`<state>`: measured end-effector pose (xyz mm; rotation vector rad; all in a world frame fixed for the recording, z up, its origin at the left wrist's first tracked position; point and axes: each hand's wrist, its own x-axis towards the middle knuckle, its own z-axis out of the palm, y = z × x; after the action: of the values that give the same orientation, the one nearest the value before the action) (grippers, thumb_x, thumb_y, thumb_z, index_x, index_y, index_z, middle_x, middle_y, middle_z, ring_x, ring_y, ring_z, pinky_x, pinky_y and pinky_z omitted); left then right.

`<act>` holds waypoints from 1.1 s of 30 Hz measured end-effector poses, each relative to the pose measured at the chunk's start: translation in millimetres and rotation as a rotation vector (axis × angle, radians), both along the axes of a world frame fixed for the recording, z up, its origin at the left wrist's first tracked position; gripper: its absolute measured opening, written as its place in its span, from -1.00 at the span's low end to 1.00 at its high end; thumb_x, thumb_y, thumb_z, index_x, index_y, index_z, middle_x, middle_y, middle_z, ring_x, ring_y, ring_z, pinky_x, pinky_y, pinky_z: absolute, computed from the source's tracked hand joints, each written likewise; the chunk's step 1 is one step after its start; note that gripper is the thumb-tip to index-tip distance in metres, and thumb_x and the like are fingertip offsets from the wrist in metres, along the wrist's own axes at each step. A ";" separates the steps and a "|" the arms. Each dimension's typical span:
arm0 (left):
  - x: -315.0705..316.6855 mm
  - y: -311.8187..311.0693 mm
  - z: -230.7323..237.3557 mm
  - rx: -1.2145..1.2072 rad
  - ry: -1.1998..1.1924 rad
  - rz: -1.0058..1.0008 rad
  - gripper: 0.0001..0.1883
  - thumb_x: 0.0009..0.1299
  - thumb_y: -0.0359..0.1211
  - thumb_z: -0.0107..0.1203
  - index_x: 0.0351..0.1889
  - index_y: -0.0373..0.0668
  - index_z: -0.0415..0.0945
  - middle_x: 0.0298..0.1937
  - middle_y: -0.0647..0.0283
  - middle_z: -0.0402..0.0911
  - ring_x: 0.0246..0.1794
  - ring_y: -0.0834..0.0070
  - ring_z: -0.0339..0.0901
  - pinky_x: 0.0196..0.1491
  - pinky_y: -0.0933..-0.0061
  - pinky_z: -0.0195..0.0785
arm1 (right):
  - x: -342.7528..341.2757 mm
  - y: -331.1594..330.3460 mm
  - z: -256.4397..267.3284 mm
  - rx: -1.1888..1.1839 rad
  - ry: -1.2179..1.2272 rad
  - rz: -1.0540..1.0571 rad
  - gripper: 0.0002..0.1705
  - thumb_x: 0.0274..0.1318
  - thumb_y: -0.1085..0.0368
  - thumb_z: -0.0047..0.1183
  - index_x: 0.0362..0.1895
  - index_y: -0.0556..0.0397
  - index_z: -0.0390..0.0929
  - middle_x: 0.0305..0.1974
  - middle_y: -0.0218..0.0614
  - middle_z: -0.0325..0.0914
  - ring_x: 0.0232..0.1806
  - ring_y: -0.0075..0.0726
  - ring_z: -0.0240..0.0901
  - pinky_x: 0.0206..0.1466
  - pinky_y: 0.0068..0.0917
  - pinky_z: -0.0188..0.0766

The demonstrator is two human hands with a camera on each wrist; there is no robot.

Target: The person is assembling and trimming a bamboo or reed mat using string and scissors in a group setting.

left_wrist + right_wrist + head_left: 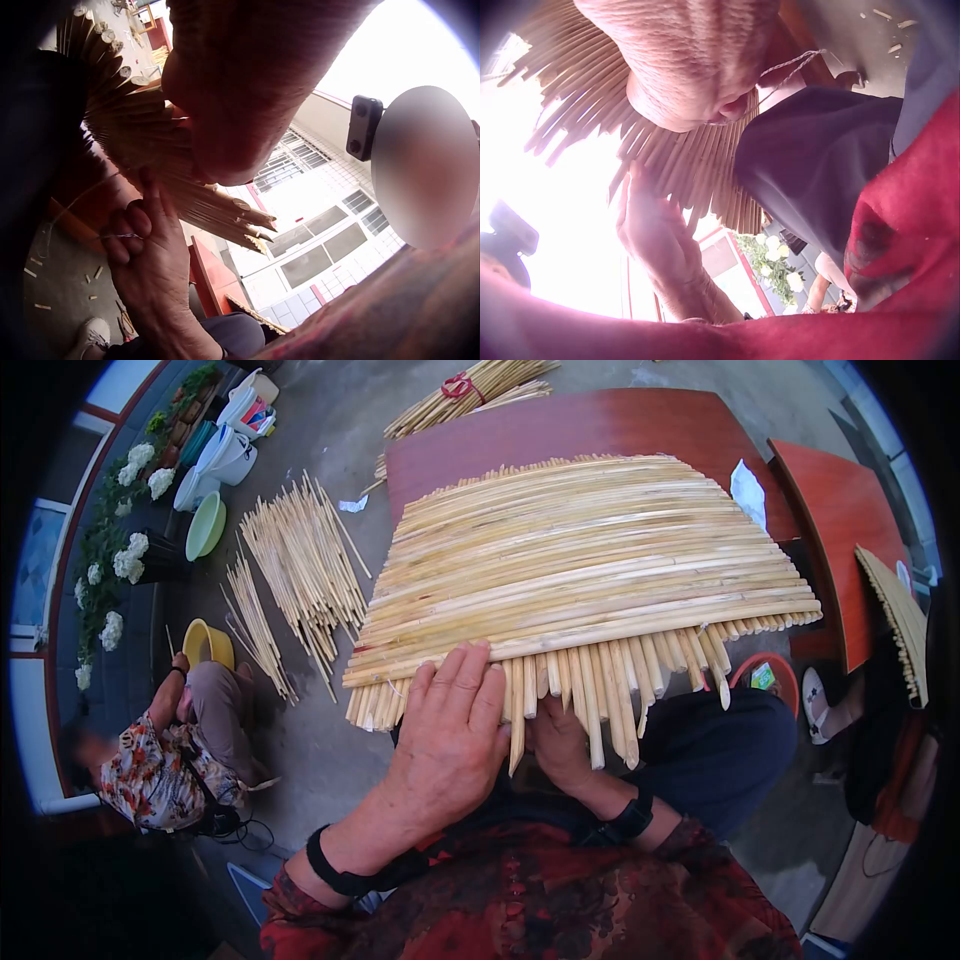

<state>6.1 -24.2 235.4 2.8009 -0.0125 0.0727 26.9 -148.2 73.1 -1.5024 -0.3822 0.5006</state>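
A mat of pale stalks [600, 550] lies before me, its top layer running crosswise. Beneath it a second layer of stalks [610, 690] sticks out unevenly at the near edge. My left hand [450, 740] rests on the near edge, fingers extended over the outermost crosswise stalk; the right wrist view shows this left hand [660, 240] against the stalk ends. Under the overhang is my right hand [560, 745], partly hidden. In the left wrist view the right hand [154, 262] has its index finger up at the underside and other fingers curled round a thin string [71, 206].
The mat lies over a reddish board [640, 420]. Loose stalks [305, 555] are spread on the floor at left, and a tied bundle [470, 395] lies beyond. A seated person [180, 760] is near a yellow basin [210, 645]. A red basin [775, 675] stands right.
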 end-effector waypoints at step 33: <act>1.7 2.4 -15.2 0.057 0.042 -0.047 -0.50 0.02 -0.38 0.05 -0.08 -0.43 0.25 0.07 -0.14 0.21 0.10 0.04 0.17 0.07 -0.04 -0.01 | 24.7 -2.3 6.3 -0.288 -0.477 0.153 -0.41 0.02 0.27 -0.20 0.16 0.22 0.04 0.03 0.11 0.12 0.10 0.16 0.05 0.10 0.02 0.05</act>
<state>7.8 -21.8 220.3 2.8567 -0.0711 0.0021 51.6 -150.4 79.4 -1.8826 -0.8294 0.3201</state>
